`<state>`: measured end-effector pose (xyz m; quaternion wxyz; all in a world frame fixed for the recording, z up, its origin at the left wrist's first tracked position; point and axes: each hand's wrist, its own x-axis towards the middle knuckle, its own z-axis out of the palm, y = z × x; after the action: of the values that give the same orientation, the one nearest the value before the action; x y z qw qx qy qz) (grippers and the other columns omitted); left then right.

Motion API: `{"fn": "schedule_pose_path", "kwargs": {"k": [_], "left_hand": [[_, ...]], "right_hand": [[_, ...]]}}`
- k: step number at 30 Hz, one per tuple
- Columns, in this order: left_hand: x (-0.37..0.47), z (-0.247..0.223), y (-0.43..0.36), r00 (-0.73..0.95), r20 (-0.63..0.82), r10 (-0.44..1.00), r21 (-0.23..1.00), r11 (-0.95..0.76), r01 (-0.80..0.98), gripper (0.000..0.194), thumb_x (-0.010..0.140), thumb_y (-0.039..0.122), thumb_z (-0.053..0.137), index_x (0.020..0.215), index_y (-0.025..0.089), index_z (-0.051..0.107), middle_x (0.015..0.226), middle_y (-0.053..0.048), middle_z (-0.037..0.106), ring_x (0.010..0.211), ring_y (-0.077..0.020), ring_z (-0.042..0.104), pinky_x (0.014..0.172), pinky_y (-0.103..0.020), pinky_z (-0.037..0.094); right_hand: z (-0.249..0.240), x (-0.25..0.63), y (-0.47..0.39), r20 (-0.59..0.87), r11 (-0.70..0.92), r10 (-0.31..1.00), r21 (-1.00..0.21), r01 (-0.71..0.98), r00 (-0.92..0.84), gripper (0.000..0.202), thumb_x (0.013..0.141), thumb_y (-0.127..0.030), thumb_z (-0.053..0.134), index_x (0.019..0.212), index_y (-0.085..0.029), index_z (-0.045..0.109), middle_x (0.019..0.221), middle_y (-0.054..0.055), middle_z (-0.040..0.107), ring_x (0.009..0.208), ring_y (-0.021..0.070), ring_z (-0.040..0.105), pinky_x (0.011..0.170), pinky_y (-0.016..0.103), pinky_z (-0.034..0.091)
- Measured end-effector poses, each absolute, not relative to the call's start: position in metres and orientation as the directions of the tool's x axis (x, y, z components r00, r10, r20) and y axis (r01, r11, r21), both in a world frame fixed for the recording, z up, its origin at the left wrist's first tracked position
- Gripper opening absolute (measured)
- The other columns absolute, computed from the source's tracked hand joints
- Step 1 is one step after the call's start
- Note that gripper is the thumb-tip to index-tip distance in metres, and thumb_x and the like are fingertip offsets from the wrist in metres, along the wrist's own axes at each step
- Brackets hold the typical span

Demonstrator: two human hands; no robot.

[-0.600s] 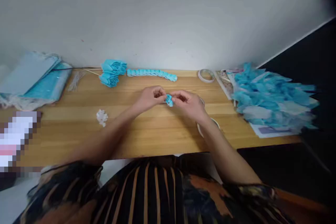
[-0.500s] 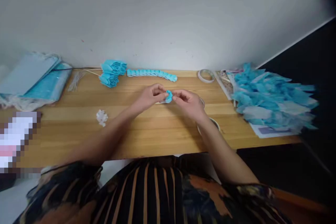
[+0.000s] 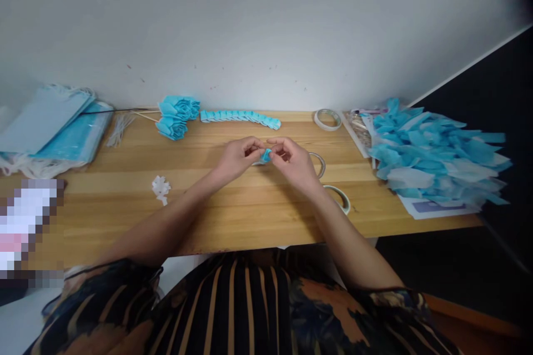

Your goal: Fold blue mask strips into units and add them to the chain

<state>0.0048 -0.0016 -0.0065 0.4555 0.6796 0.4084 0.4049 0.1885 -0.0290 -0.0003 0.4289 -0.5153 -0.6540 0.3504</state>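
Over the middle of the wooden table [image 3: 233,216], my left hand [image 3: 237,158] and my right hand [image 3: 293,162] meet. Both pinch a small folded piece of blue paper [image 3: 265,156] between their fingertips, just above the table top. Most of the piece is hidden by my fingers. A row of folded blue paper pieces [image 3: 241,117] lies behind my hands, near the wall. Left of that row sits a blue paper flower [image 3: 177,115].
A heap of blue paper strips [image 3: 433,150] covers the right end. Tape rolls [image 3: 327,119] [image 3: 338,197] lie right of my hands. A small white scrap [image 3: 160,187] lies front left. Stacked blue paper sheets [image 3: 54,127] and thin white sticks [image 3: 119,127] sit at the left.
My hands have drawn slightly closer together and turned the blue paper piece between the fingertips; less of it shows now. The view shifted slightly.
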Motion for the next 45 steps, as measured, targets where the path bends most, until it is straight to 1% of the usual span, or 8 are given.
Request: {"fn": "schedule_pose_path", "kwargs": {"k": [6, 12, 17, 21, 26, 34, 42, 45], "left_hand": [[-0.003, -0.002, 0.006, 0.148, 0.131, 0.980, 0.987, -0.143, 0.074, 0.026, 0.084, 0.043, 0.063, 0.082, 0.017, 0.064, 0.062, 0.003, 0.056, 0.056, -0.0090, 0.047, 0.054, -0.022, 0.037], [-0.005, -0.005, 0.007, 0.433, -0.013, 0.901, 0.975, -0.085, 0.207, 0.042, 0.081, 0.056, 0.061, 0.077, 0.015, 0.070, 0.066, -0.001, 0.062, 0.059, -0.0107, 0.051, 0.055, -0.023, 0.038], [-0.005, -0.004, 0.003, 0.498, -0.046, 0.866, 0.976, -0.067, 0.208, 0.042, 0.081, 0.056, 0.063, 0.077, 0.015, 0.071, 0.064, -0.002, 0.063, 0.058, -0.0104, 0.052, 0.054, -0.022, 0.038], [-0.006, -0.004, 0.004, 0.504, -0.043, 0.862, 0.972, -0.081, 0.221, 0.042, 0.082, 0.055, 0.063, 0.076, 0.014, 0.071, 0.065, -0.002, 0.065, 0.058, -0.0098, 0.052, 0.055, -0.022, 0.039], [-0.007, -0.006, 0.005, 0.536, -0.074, 0.841, 0.967, -0.072, 0.246, 0.043, 0.082, 0.056, 0.064, 0.076, 0.014, 0.072, 0.063, -0.002, 0.064, 0.058, -0.0099, 0.052, 0.055, -0.022, 0.039], [-0.007, -0.006, 0.005, 0.566, -0.066, 0.822, 0.969, -0.083, 0.234, 0.040, 0.083, 0.054, 0.065, 0.071, 0.016, 0.071, 0.063, -0.003, 0.065, 0.057, -0.0107, 0.053, 0.055, -0.023, 0.040], [-0.006, -0.009, 0.006, 0.573, -0.072, 0.817, 0.966, -0.085, 0.243, 0.041, 0.082, 0.055, 0.066, 0.070, 0.015, 0.071, 0.063, -0.003, 0.065, 0.057, -0.0109, 0.054, 0.055, -0.023, 0.041], [-0.006, -0.008, 0.005, 0.564, -0.068, 0.823, 0.956, -0.108, 0.273, 0.040, 0.083, 0.053, 0.064, 0.071, 0.015, 0.071, 0.062, -0.002, 0.064, 0.059, -0.0115, 0.055, 0.056, -0.023, 0.042]], "right_hand": [[-0.014, 0.192, -0.020, 0.200, 0.210, 0.977, -0.955, 0.208, -0.069, 0.033, 0.079, -0.030, 0.066, 0.111, -0.021, 0.064, 0.079, -0.003, 0.062, 0.069, 0.0130, 0.058, 0.068, 0.029, 0.047], [-0.022, 0.196, -0.020, 0.161, 0.171, 0.981, -0.981, 0.094, -0.110, 0.034, 0.081, -0.038, 0.069, 0.111, -0.022, 0.064, 0.079, -0.003, 0.060, 0.068, 0.0129, 0.056, 0.067, 0.029, 0.047], [-0.018, 0.197, -0.024, 0.162, 0.171, 0.978, -0.983, 0.065, -0.135, 0.031, 0.086, -0.040, 0.068, 0.111, -0.023, 0.068, 0.078, -0.002, 0.059, 0.068, 0.0129, 0.055, 0.066, 0.029, 0.048], [-0.015, 0.199, -0.027, 0.139, 0.156, 0.977, -0.983, 0.099, -0.160, 0.031, 0.090, -0.047, 0.064, 0.110, -0.023, 0.072, 0.082, 0.000, 0.064, 0.072, 0.0141, 0.058, 0.067, 0.030, 0.051], [-0.021, 0.201, -0.025, 0.164, 0.188, 0.970, -0.974, 0.127, -0.181, 0.034, 0.085, -0.048, 0.072, 0.108, -0.023, 0.074, 0.079, -0.001, 0.064, 0.072, 0.0131, 0.056, 0.068, 0.029, 0.049], [-0.025, 0.202, -0.025, 0.112, 0.137, 0.972, -0.984, 0.111, -0.205, 0.036, 0.078, -0.052, 0.078, 0.097, -0.022, 0.073, 0.089, 0.002, 0.073, 0.081, 0.0171, 0.064, 0.079, 0.034, 0.053], [-0.021, 0.201, -0.026, 0.127, 0.175, 0.969, -0.958, 0.227, -0.210, 0.025, 0.078, -0.041, 0.076, 0.091, -0.020, 0.070, 0.077, -0.001, 0.064, 0.069, 0.0126, 0.053, 0.066, 0.028, 0.043], [-0.020, 0.200, -0.026, 0.133, 0.184, 0.969, -0.952, 0.246, -0.209, 0.025, 0.078, -0.035, 0.073, 0.098, -0.021, 0.069, 0.076, -0.003, 0.060, 0.066, 0.0118, 0.050, 0.064, 0.027, 0.041]]}}
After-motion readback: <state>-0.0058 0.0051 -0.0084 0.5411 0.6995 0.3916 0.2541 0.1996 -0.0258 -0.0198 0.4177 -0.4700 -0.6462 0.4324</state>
